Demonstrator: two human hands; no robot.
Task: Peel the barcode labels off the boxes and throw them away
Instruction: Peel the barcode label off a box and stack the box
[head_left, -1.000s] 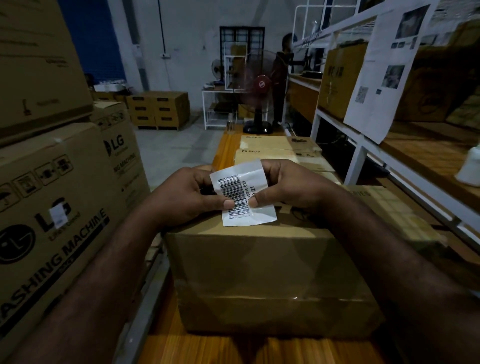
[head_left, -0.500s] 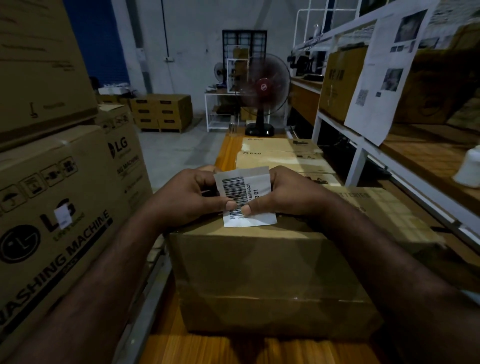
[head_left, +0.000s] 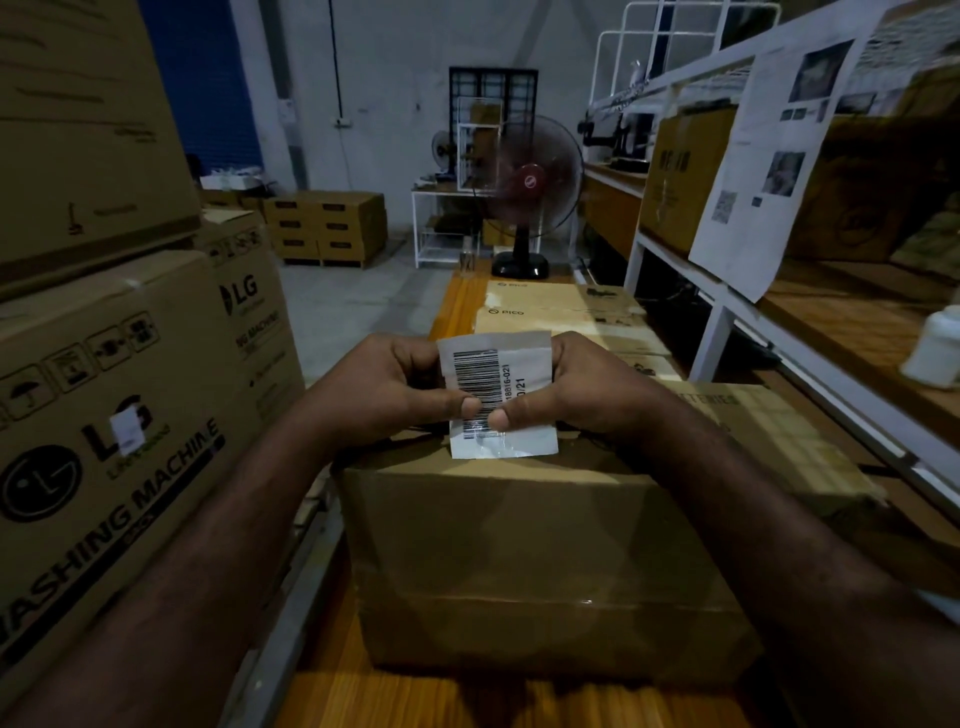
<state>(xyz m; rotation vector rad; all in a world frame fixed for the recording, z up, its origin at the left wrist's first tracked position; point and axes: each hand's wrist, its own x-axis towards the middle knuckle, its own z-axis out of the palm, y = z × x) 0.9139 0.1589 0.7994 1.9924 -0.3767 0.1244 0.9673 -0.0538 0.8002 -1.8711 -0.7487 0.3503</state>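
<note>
- The plain cardboard box (head_left: 540, 561) sits nearest, on the wooden bench (head_left: 415, 704). Its visible faces show no label, so this one looks done — though its far and under sides are hidden and could hide another.
- Just above the box's top edge, the barcode label (head_left: 496, 395) is off the cardboard and held upright between both hands. The left hand (head_left: 384, 395) pinches its left edge, thumb pressed on the bars; the right hand (head_left: 576, 395) pinches the right side, thumb low on the printed face.
- The likely trouble is the adhesive: if the sticky back folds onto the fingers or itself, the label may cling at the moment of tossing and drop onto the box instead.
- No bin shows anywhere in view, so the throw calls for turning away — a loose pinch could lose the label on the floor.
- To the left, the washing machine carton (head_left: 104, 441) carries a small white sticker (head_left: 126, 428) that could be overlooked.
- Farther along the bench lie flat cartons (head_left: 556, 312), and the fan (head_left: 530, 176) beyond may blow a lightly held label away.
</note>
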